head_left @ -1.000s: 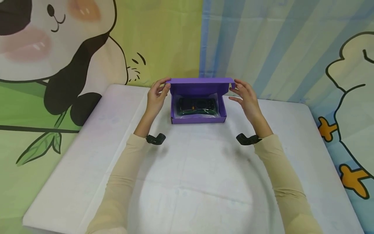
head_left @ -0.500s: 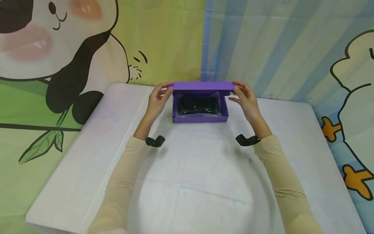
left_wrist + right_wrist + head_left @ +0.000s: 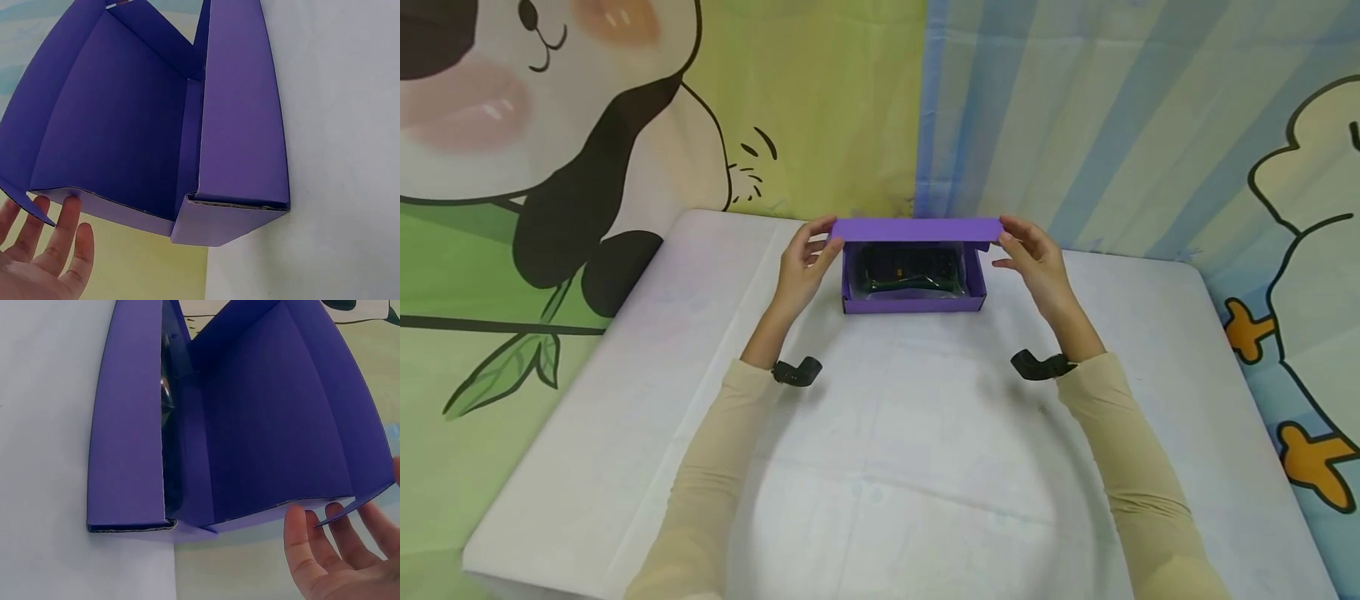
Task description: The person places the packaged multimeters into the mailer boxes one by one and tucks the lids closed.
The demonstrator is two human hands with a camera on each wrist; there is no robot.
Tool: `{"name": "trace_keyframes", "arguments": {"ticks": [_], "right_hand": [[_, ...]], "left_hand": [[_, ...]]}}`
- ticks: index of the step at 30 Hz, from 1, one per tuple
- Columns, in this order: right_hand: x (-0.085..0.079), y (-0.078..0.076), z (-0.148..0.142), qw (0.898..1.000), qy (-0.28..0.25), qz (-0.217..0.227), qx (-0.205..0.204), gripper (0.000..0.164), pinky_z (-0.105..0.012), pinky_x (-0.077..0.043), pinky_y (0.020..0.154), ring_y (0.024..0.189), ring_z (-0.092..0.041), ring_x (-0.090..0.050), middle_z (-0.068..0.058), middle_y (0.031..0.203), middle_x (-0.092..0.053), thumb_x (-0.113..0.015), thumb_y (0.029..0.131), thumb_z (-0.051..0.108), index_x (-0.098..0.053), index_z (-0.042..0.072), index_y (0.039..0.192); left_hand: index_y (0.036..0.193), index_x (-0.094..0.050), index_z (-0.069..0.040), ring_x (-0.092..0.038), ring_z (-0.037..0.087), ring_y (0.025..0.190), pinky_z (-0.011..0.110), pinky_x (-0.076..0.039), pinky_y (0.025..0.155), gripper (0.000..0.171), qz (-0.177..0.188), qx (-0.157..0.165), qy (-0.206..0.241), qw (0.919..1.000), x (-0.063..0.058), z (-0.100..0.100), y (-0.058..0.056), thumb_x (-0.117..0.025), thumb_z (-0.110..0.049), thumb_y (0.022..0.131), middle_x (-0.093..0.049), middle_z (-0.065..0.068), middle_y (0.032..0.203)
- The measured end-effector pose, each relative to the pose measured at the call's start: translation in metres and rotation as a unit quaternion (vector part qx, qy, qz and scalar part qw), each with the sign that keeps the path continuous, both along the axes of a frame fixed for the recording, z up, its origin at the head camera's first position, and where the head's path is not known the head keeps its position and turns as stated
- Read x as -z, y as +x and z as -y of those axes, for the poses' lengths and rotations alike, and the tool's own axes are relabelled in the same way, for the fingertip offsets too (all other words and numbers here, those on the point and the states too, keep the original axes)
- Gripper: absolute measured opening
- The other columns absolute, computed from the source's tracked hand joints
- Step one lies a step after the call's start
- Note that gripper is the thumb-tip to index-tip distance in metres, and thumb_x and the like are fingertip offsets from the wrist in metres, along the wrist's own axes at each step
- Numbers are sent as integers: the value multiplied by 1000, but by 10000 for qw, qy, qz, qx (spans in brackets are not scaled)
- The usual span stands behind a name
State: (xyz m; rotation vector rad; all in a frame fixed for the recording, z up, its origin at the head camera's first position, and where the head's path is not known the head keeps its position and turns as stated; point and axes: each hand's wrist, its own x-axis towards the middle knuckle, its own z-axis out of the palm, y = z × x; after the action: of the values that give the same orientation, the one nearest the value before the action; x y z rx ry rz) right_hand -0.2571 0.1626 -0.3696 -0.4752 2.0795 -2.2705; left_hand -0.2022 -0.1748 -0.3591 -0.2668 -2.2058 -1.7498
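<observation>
A purple cardboard box (image 3: pixel 913 306) stands on the table with its hinged lid (image 3: pixel 916 230) partly raised. Inside lies a dark device (image 3: pixel 910 268) with a small orange spot, wrapped in clear plastic; its kind does not show. At the lid's left front corner, my left hand (image 3: pixel 801 262) pinches the edge between thumb and fingers. My right hand (image 3: pixel 1033 260) does the same at the right corner. The left wrist view shows fingers (image 3: pixel 62 240) against the side flap of the lid. In the right wrist view, fingers (image 3: pixel 300 544) lie along the other side flap.
A white-covered table (image 3: pixel 910 467) carries the box near its back edge. Behind it hangs a printed curtain (image 3: pixel 842 108) with a panda and striped blue panels. Black wrist cameras (image 3: pixel 797 372) sit on both wrists, below the box.
Both hands have brought the lid forward and down, so its front flap now hangs lower over the box opening. The right fingers have closed onto the lid corner.
</observation>
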Motion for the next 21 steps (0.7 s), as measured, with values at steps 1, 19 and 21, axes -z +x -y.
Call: {"name": "trace_keyframes", "arguments": {"ticks": [1,19,21], "right_hand": [[1,0,-1,10000,56,-14,4,50,-24,-55,80,111,-17,-56,-5,128,-55,-58,99,18,-45,-6,140],[10,6,-9,9978,656,-2,96,46,-20,-54,72,103,-19,-59,4,109,-66,-62,97,23,-54,-3,134],[11,7,-10,9976,685,-29,96,45,-20,-53,72,102,-20,-58,3,107,-66,-62,97,23,-55,-3,133]], "left_hand": [[134,-49,9,-58,37,109,29,-46,83,40,2,-17,-2,10000,1,0,1,-58,-4,97,-54,26,131],[127,-56,8,-57,2,90,38,-47,81,34,-104,-10,-540,9985,9,4,12,-60,-4,96,-59,25,123],[127,-56,8,-57,0,88,38,-47,81,34,-129,31,-557,9984,10,4,13,-59,-4,96,-59,25,122]]}}
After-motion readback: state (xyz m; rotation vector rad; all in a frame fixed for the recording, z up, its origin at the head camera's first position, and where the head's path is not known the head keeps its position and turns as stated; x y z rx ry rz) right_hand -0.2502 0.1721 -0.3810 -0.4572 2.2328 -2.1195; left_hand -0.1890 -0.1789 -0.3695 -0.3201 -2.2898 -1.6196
